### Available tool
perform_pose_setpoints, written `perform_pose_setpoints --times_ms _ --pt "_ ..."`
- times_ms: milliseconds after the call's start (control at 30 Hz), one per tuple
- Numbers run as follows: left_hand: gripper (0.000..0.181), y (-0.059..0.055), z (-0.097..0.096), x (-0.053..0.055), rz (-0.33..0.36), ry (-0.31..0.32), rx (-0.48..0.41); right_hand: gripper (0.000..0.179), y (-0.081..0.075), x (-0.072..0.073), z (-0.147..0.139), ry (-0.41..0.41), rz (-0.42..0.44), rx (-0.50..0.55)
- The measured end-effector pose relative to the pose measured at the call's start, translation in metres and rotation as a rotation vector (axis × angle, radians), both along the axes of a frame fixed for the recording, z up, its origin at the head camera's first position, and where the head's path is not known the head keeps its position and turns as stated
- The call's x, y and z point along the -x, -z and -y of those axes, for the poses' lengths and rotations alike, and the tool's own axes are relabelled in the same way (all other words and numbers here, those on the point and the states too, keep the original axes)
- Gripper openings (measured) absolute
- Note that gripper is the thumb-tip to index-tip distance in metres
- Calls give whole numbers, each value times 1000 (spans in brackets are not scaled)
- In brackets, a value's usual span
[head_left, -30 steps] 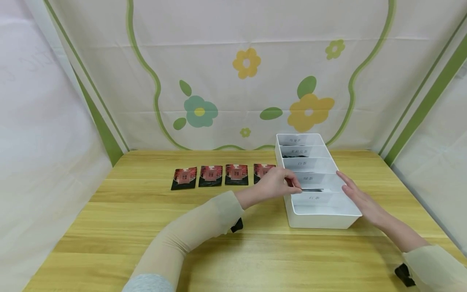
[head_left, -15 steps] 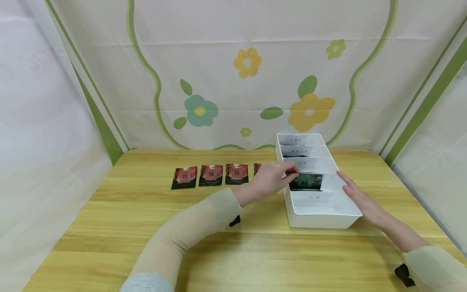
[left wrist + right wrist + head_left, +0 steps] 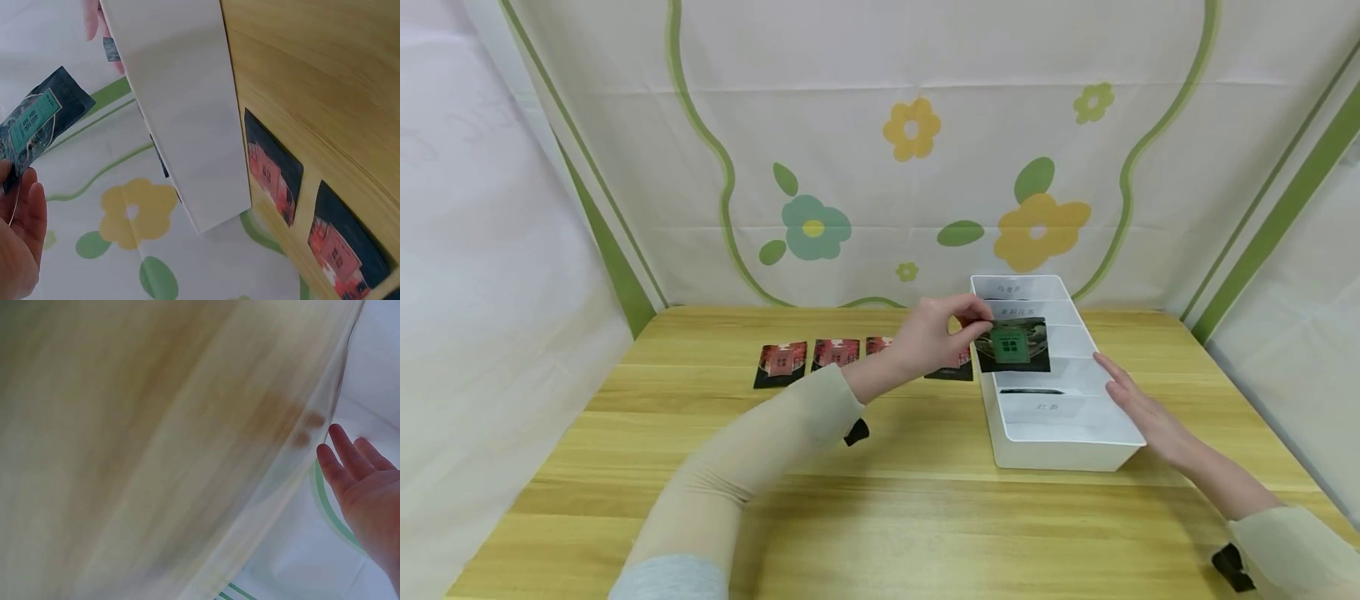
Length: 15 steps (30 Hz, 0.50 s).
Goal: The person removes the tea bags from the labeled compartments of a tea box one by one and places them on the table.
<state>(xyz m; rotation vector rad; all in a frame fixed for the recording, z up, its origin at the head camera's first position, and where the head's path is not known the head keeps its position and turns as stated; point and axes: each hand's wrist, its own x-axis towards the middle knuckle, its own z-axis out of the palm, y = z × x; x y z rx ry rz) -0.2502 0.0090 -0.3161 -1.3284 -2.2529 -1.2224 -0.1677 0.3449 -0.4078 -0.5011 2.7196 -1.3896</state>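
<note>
My left hand (image 3: 925, 337) pinches a black tea sachet with a green label (image 3: 1011, 346) by its upper corner, between thumb and fingers. It hangs over the left side of a white divided box (image 3: 1060, 455), hiding part of the middle compartments. In the left wrist view, the same sachet (image 3: 39, 119) shows its green label above the thumb. My right hand (image 3: 1138, 412) rests against the box's right wall with fingers extended. The edge of another dark sachet (image 3: 1030, 391) lies in the second compartment from the front.
Several red-and-black sachets (image 3: 781, 364) lie in a row on the wooden table (image 3: 925, 517) left of the box; my left hand and arm partly cover some. Dividers in the box carry printed labels. A flowered cloth (image 3: 850, 125) hangs behind the table.
My left hand has drawn the green-labelled sachet up out of the second compartment from the front and moved it back and left. My right hand has stayed at the box's side.
</note>
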Motion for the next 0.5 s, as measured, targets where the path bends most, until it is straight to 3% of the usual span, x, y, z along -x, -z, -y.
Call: perform_pose_setpoints --times_ms 167,500 --pt "5 -2 18 -5 26 -12 19 53 1 1 -2 1 3 12" --pt "4 11 64 -13 21 -44 12 53 2 0 -4 4 1 12"
